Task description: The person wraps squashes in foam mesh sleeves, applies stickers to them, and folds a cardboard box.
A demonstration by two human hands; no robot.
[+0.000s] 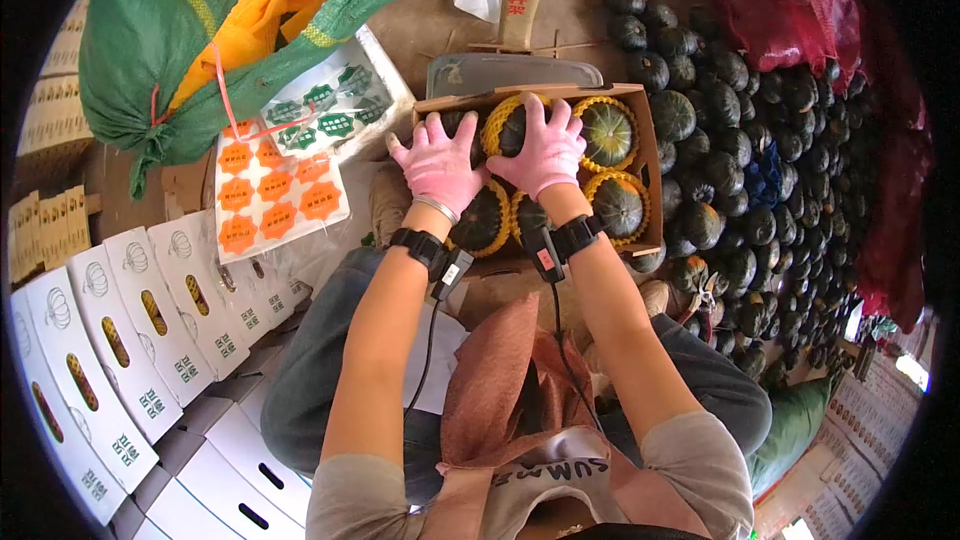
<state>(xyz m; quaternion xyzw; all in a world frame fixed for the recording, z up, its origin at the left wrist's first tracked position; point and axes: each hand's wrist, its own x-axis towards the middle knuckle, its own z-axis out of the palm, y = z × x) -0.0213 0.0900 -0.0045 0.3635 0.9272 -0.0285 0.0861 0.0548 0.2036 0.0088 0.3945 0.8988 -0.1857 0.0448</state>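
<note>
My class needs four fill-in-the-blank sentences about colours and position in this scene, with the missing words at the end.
1. The person's gloves are ____ (colour).
2. The foam net around the top-right kabocha squash is ____ (colour).
3. From the wearer's viewpoint, the large squash pile lies to the ____ of the open cardboard box.
4. The sticker sheet nearest the white cartons carries ____ (colour) labels.

Missing words: pink; yellow; right; orange.

Round dark-green squashes, several in yellow foam-net sleeves, fill an open brown cardboard box beneath and beside the left grip and right grip.
</note>
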